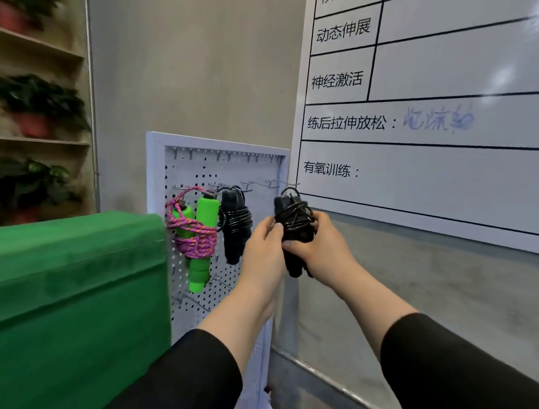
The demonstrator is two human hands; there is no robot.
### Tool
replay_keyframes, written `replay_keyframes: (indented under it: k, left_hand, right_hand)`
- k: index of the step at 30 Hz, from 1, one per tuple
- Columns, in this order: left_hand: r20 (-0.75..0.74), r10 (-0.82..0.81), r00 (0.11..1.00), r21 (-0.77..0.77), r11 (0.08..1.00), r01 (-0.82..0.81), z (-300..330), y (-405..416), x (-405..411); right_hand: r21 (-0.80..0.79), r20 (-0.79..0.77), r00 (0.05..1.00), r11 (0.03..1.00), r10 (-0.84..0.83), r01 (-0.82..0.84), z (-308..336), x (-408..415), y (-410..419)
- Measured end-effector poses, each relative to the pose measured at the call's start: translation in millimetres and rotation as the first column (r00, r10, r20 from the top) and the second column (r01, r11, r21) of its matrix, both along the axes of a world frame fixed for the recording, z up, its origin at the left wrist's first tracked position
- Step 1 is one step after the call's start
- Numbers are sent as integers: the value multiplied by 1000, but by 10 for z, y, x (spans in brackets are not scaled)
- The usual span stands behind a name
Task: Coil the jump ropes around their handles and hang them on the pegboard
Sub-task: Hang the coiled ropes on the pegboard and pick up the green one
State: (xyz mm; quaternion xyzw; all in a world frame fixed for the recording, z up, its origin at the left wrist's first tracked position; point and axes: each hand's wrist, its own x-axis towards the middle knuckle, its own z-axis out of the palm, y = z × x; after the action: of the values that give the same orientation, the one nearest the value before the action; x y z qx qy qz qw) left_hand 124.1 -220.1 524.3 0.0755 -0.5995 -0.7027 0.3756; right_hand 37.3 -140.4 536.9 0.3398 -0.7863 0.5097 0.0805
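1. Three jump ropes are here; two hang already on the white pegboard [202, 167]: one green-handled rope [199, 232] with pink cord, one black coiled rope [235, 226]
2. The third black rope [293, 227] is at the right edge of the pegboard, just below its hook row
3. The left hand [265, 244] and the right hand [319, 243] both grip this third bundle, fingers curled around it

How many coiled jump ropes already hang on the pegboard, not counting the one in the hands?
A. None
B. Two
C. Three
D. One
B: a green-handled rope with pink cord and a black rope hang on the pegboard, while both the left hand and the right hand hold a third, black rope off its right edge.
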Motion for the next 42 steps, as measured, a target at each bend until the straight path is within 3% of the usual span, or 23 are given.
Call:
replay_keyframes:
  k: [20, 30, 35, 39, 42]
  left_hand:
    - [93, 38, 995, 21, 999, -40, -92, -388, -396]
    - [213, 13, 977, -7, 1000, -11, -149, -434, -519]
    - [209, 83, 974, -60, 996, -72, -235, -412, -509]
    - [202, 183, 962, -139, 978, -157, -503, -176, -447]
    - [223, 241, 944, -208, 958, -196, -801, 128, -406]
  right_hand:
    - [155, -4, 1000, 988, -6, 6, 113, -493, -651]
    - [225, -9, 1000, 974, 19, -16, 94, -614, -917]
    - [207, 21, 997, 976, 70, -72, -7, -565, -739]
    - [153, -10, 1000, 988, -26, 27, -281, -477, -278]
    - [175, 55, 993, 980, -106, 95, -722, -404, 279]
